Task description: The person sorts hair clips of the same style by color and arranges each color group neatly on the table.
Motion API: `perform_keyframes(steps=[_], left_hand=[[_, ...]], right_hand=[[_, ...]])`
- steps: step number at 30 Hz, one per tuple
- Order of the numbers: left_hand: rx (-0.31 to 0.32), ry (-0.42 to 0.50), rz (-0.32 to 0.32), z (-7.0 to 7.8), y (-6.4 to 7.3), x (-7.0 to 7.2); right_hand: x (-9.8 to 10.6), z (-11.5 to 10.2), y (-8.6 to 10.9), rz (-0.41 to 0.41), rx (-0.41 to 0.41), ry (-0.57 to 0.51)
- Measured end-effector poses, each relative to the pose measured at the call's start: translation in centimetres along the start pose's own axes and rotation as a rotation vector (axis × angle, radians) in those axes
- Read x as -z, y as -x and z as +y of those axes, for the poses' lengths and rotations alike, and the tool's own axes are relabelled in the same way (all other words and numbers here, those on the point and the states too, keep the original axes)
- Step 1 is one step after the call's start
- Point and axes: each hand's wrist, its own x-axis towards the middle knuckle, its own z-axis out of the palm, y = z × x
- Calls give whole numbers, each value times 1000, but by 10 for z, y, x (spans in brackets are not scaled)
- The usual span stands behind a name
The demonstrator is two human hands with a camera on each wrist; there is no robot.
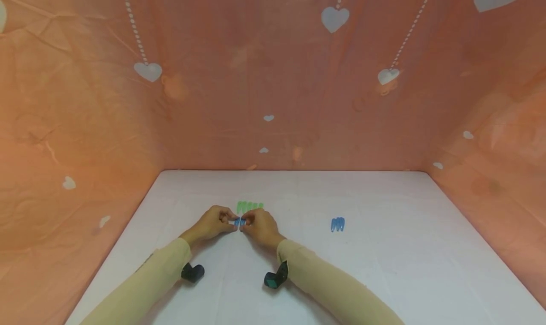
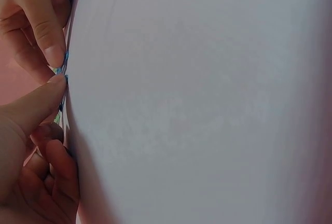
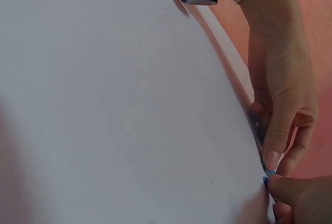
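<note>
Thumb and fingers of my left hand [image 1: 215, 222] pinch a small blue piece [image 1: 236, 222] low over the white table. Just to its right, my right hand [image 1: 261, 226] pinches another small blue piece [image 1: 243, 221], and the fingertips of both hands nearly meet. In the wrist views the fingertips cover most of the blue, so I cannot tell what kind of thing the pieces are. Directly behind the hands lies a row of several slim, glossy green pieces [image 1: 250, 206], its right end partly covered by my right hand.
Off to the right on the white table [image 1: 384, 268] sits a small group of slim blue pieces [image 1: 338, 224]. Dark wrist cameras [image 1: 193, 273] jut inward from both sleeves. An orange cloth [image 1: 294, 88] with pale hearts walls in the table's back and sides.
</note>
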Motion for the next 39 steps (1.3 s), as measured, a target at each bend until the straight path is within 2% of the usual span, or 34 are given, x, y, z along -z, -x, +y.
perform_keyframes(steps=[12,16,22,29,34,39], left_hand=[[14,0,-4,0,-1,0],[19,-4,5,1,-2,0],[24,-13,13,-1,0,0],[48,-21,25,-2,-1,-2],[64,-15,24,-1,0,-2],[86,-22,22,1,0,-3]], right_hand=[[3,0,1,-1,11,-18],[4,3,0,-1,9,-75],[9,10,-1,-31,20,-223],[29,17,7,-71,3,-280],[49,20,13,-94,25,-334],[68,24,21,-81,60,-309]])
